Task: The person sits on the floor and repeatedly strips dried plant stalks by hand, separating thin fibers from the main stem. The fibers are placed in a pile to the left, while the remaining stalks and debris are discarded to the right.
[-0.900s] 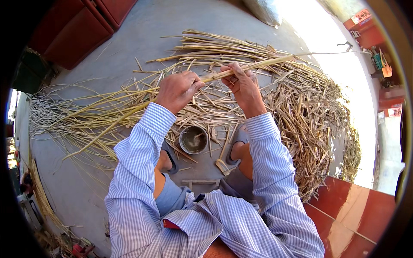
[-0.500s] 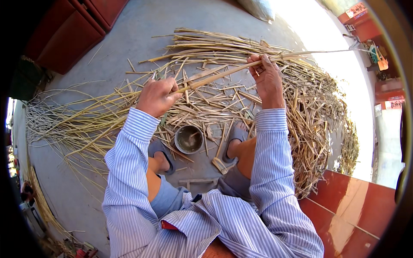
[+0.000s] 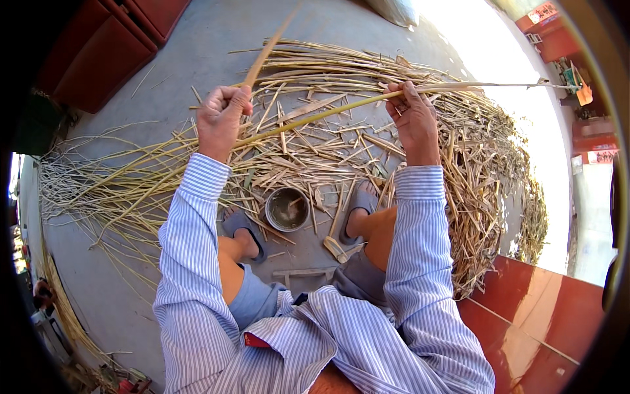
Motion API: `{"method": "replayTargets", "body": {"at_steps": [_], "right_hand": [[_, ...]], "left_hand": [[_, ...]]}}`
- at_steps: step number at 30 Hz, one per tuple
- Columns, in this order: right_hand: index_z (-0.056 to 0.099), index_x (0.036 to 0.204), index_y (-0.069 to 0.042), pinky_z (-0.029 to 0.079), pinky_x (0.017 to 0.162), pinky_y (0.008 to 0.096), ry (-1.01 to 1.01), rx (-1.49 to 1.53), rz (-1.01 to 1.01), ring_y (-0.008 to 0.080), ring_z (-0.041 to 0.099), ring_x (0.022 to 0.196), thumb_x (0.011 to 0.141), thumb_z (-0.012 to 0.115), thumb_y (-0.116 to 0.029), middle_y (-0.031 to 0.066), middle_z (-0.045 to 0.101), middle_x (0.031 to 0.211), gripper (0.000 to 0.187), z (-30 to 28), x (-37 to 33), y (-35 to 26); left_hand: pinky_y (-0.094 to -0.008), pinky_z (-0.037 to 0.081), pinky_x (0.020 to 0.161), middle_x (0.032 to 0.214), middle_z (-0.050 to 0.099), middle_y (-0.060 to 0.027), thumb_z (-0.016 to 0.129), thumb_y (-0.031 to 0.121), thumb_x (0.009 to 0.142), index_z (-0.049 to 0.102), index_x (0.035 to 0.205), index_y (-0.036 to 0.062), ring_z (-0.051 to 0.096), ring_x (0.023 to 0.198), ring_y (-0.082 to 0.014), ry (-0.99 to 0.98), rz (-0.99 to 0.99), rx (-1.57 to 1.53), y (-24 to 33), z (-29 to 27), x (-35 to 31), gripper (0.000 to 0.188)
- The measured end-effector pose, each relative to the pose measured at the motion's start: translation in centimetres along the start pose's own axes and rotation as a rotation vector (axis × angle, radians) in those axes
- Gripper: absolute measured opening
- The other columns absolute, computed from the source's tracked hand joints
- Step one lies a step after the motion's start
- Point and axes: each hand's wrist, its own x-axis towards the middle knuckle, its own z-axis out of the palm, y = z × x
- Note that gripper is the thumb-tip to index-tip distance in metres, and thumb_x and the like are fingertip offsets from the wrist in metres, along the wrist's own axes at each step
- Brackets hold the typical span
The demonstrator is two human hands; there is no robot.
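My left hand (image 3: 220, 123) is closed in a pinch on a tan dry leaf sheath (image 3: 268, 54), which sticks up and away from it, its far end blurred. My right hand (image 3: 416, 125) grips a long stalk (image 3: 321, 116) between thumb and fingers. Smooth and yellow-green, the stalk slants down to the left and passes behind my left wrist. Its right end, past my right hand, is still wrapped in pale dry leaf and thins to a tip. Loose peeled sheaths (image 3: 298, 157) lie scattered on the floor under both hands.
Between my sandalled feet stands a round metal bowl (image 3: 287, 228) with murky liquid. Stripped thin stalks (image 3: 131, 180) fan out at left. A bundle of stalks (image 3: 315, 62) lies ahead, and a heap of dry leaves (image 3: 476, 197) at right. Red tiles (image 3: 525, 302) are at lower right.
My left hand has moved up and left, pulling a sheath away from the stalk. The stretch between my hands now shows bare yellow-green. My right hand has barely shifted.
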Motion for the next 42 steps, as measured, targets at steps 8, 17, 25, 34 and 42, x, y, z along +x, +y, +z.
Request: {"method": "replayTargets", "body": {"at_steps": [8, 17, 25, 34, 42], "right_hand": [[0.065, 0.104, -0.004, 0.057, 0.075, 0.027, -0.219, -0.124, 0.135, 0.0158, 0.069, 0.083, 0.1, 0.057, -0.027, 0.0099, 0.072, 0.099, 0.024, 3.1, -1.6, 2.6], [0.061, 0.111, -0.003, 0.058, 0.085, 0.0334, -0.049, 0.246, -0.145, 0.0231, 0.069, 0.099, 0.101, 0.054, -0.02, 0.0139, 0.07, 0.108, 0.021, -2.4, 1.2, -0.6], [0.059, 0.112, -0.001, 0.06, 0.078, 0.0314, -0.062, 0.034, -0.112, 0.0242, 0.071, 0.092, 0.098, 0.06, -0.019, 0.0151, 0.071, 0.102, 0.023, -0.7, -0.1, 0.3], [0.064, 0.095, -0.004, 0.056, 0.06, 0.0231, 0.109, -0.041, -0.095, 0.0123, 0.07, 0.07, 0.092, 0.07, -0.027, 0.0083, 0.073, 0.084, 0.024, 0.4, -0.3, 0.2], [0.065, 0.094, -0.005, 0.054, 0.056, 0.0219, 0.235, -0.089, -0.113, 0.0127, 0.068, 0.065, 0.089, 0.073, -0.032, 0.0055, 0.07, 0.079, 0.029, -2.4, 0.2, -1.9]], "left_hand": [[-0.039, 0.049, 0.062, 0.086, 0.07, -0.0138, 0.064, 0.036, 0.092, 0.07, 0.1, 0.0016, 0.066, 0.072, -0.0272, -0.285, 0.734, 0.718, 0.9, 3.2, -0.5, 0.036], [-0.0281, 0.044, 0.052, 0.062, 0.061, -0.0034, 0.066, 0.034, 0.093, 0.068, 0.083, 0.0023, 0.056, 0.057, -0.0095, -0.534, 0.008, 0.229, 0.6, 4.5, -1.5, 0.033], [-0.0298, 0.044, 0.052, 0.067, 0.065, -0.0079, 0.071, 0.031, 0.089, 0.069, 0.085, 0.0003, 0.06, 0.058, -0.0132, -0.409, 0.124, 0.301, 1.5, 3.6, -2.5, 0.031], [-0.0392, 0.039, 0.053, 0.064, 0.062, -0.008, 0.072, 0.032, 0.085, 0.064, 0.076, 0.0083, 0.053, 0.055, -0.0264, -0.203, 0.661, 0.745, 3.0, 3.7, -3.5, 0.027], [-0.0412, 0.039, 0.056, 0.065, 0.061, -0.0088, 0.072, 0.033, 0.084, 0.064, 0.075, 0.0089, 0.052, 0.056, -0.0287, -0.242, 0.589, 0.763, 3.0, 1.3, -3.7, 0.027]]}}
